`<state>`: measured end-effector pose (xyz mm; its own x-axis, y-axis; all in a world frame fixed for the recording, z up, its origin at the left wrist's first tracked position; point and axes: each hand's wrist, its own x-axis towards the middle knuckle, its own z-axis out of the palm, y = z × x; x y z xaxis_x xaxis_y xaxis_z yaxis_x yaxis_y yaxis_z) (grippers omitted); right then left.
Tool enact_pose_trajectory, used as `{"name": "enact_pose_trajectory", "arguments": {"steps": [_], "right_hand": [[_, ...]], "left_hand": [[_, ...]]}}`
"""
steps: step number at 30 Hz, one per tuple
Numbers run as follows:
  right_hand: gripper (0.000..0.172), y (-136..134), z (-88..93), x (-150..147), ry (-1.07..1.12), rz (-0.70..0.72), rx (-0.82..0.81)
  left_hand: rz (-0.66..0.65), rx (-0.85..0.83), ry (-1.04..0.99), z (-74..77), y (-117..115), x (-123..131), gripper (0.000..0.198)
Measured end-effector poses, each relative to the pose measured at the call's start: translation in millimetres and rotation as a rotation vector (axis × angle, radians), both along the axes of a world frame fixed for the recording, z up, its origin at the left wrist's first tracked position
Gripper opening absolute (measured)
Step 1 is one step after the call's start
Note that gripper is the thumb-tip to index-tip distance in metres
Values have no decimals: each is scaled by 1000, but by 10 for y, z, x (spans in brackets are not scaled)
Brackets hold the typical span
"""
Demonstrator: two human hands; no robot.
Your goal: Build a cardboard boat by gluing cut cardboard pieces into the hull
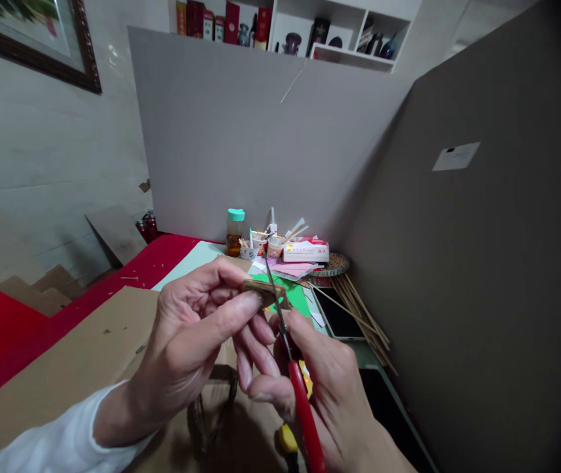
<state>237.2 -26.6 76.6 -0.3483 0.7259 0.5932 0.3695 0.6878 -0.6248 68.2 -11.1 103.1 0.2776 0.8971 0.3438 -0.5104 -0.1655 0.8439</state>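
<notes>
My left hand (196,322) pinches a short, flat brown strip (255,286) between thumb and forefinger. The material of the strip cannot be made out. Red-handled scissors (305,414) are gripped in my right hand (334,381), seen nearly edge-on. Their narrow blades point up and away and cross the strip's right end. Fingers of both hands come close together below the strip. Beneath my hands a bent, dark brown frame-like piece (204,410) sits on the cardboard (88,355), partly hidden. A yellow-and-black object (288,439) shows beside the scissors' handle.
Toward the back stand a teal-lidded bottle (234,233), paper cups (275,247) with sticks and a tissue pack (306,251). Thin sticks (366,315) lie by a tablet (337,312) on the right. Grey panels (270,131) rise behind and along the right side.
</notes>
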Motion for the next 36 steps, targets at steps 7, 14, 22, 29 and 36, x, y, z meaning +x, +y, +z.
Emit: {"name": "enact_pose_trajectory", "arguments": {"steps": [7, 14, 22, 29, 36], "right_hand": [[50, -1, -41, 26, 47, 40, -39], [68, -42, -7, 7, 58, 13, -109], [60, 14, -7, -10, 14, -12, -5], [58, 12, -28, 37, -33, -1, -4], [34, 14, -133, 28, -8, 26, -4]], "left_hand": [[5, -2, -23, 56, -18, 16, 5], [-17, -14, -98, 58, -23, 64, 6], [8, 23, -86, 23, 13, 47, 4], [-32, 22, -100, 1, 17, 67, 3], [-22, 24, -125, -26, 21, 82, 4]]}}
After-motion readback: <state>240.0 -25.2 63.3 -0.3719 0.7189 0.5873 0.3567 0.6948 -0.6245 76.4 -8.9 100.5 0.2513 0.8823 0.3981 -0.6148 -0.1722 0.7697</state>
